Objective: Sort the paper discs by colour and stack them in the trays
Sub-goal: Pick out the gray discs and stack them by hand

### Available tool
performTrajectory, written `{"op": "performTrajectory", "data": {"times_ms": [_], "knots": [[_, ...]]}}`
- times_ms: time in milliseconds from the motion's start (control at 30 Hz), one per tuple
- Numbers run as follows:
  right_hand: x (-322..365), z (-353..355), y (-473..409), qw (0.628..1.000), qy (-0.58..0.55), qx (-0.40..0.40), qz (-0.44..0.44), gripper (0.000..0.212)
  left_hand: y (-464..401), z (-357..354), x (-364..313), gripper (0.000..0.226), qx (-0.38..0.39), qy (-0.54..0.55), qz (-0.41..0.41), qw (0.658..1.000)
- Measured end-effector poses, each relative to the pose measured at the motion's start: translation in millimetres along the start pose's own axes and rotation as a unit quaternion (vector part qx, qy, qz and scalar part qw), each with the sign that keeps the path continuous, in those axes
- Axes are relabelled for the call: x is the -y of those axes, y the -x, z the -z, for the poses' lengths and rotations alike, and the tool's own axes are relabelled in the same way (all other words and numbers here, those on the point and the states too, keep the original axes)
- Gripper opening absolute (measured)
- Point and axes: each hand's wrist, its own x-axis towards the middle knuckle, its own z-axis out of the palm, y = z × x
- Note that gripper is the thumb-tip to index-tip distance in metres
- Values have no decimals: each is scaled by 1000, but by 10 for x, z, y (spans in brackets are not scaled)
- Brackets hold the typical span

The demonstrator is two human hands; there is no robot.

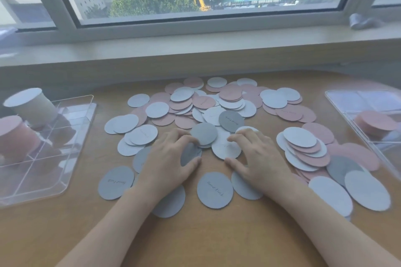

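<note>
Pink, white and grey paper discs lie scattered and overlapping across the wooden table (204,243). My left hand (171,162) sits in the middle with curled fingers. Its fingertips and thumb pinch a dark grey disc (191,155), and the fingertips touch the edge of a small grey stack (204,137). My right hand (258,162) curls over a white disc (225,147), fingertips at its far edge and thumb at its near edge. A clear tray (50,180) on the left holds a tall white stack (30,105) and a pink stack (17,136). A clear tray (347,102) on the right holds a pink stack (377,124).
Light grey discs (214,189) lie near the front between my forearms. A mixed pile (303,149) of white and pink discs sits to the right of my right hand. A windowsill (195,47) and window run along the back of the table.
</note>
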Motion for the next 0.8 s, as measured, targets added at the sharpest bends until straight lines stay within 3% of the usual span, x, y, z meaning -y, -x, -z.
{"op": "performTrajectory", "data": {"times_ms": [167,300,433,633,733,800], "knots": [[26,44,4,999,-16,-40,16,53,52,5,-9,34,-22,-6,7,1000],[69,49,29,995,-43,-78,41,46,63,2,-26,42,-36,-23,10,999],[116,68,51,986,-115,-93,70,37,49,34,-123,48,-52,6,-71,996],[179,145,70,966,-234,-43,104,33,32,-22,-207,15,-122,46,-156,979],[66,161,41,980,-176,-83,49,40,54,73,-211,37,-143,76,-119,980],[-70,152,14,991,-86,-100,-14,51,75,109,-185,30,-139,116,-80,980]]}}
